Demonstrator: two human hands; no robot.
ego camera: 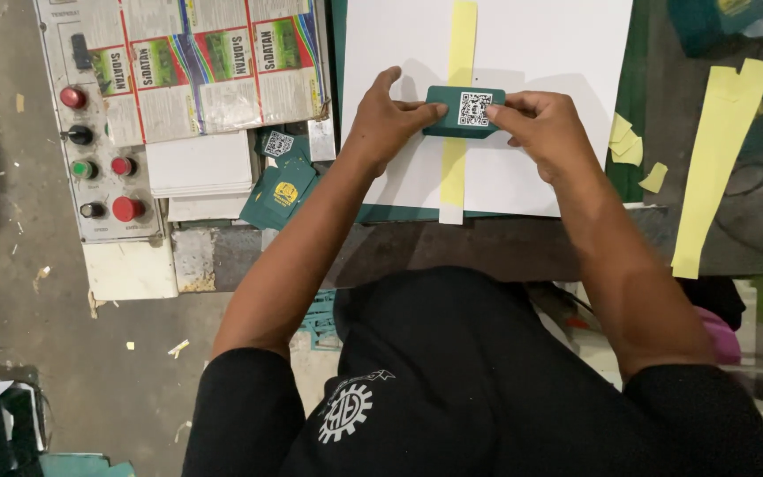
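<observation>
Looking down from the head view, the green card (464, 112) lies with its long axis left to right, crossing the upright yellow strip (458, 106) on the white sheet (532, 53). The left hand (388, 125) pinches its left end and the right hand (547, 130) its right end (both equally near); the fingers seem closed on the edges.

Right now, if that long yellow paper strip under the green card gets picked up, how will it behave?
The yellow strip looks thin and narrow, so it would likely flop and weigh little. It probably slides easily on the smooth white sheet. The green card, held by both hands, pins it for now.
</observation>
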